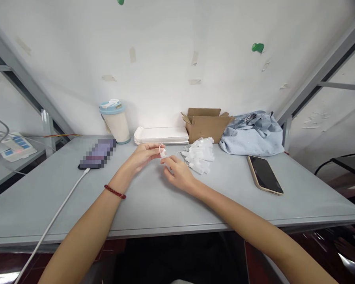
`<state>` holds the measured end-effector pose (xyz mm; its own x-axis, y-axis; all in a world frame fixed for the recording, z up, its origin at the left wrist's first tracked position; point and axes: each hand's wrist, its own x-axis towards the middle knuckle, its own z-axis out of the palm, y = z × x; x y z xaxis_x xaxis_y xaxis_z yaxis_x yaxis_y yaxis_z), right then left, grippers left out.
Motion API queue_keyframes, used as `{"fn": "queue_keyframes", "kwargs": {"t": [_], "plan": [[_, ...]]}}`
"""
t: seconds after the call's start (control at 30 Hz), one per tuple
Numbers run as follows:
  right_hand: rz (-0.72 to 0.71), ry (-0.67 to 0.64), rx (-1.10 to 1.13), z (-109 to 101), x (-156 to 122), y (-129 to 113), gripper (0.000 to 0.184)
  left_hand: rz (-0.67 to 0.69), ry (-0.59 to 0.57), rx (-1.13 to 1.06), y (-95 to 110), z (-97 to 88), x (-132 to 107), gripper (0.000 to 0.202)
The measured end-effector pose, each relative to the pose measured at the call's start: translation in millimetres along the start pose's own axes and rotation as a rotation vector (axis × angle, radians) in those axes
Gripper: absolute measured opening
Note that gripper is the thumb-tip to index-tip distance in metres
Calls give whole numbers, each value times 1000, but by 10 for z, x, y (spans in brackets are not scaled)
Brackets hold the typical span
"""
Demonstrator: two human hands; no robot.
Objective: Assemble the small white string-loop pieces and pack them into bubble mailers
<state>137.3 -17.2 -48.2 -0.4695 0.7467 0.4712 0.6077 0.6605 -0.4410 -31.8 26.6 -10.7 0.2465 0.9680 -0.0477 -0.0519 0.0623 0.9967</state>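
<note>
"Closest to us: left forearm [85, 228] at roughly eight o'clock, right forearm [254, 221] at four, both cut off at the bottom."

"And the hands, over the counter [154, 209]?"

"Right hand [180, 173] has curled fingers, their tips touching or just beside the small white piece [163, 152], at ten to eleven o'clock from that hand. Whether they grip, I can't tell."

"Who holds it, then?"

"Left hand [143, 156], pinching it at the fingertips, near three o'clock from there."

"Its long axis?"

"Too small to make out; only a thin upright loop shows."

"Beyond?"

"White tags [199, 156] between one and two o'clock from the right hand, overlapping, uncountable. Farther, a cardboard box [208, 128], contents hidden."
</note>
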Motion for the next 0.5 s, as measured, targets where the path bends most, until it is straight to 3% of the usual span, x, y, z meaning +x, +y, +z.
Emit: {"fn": "queue_keyframes", "kwargs": {"t": [0.5], "plan": [[16,76,136,-9,4,11,25,56,31,-80,40,32,-7,24]]}}
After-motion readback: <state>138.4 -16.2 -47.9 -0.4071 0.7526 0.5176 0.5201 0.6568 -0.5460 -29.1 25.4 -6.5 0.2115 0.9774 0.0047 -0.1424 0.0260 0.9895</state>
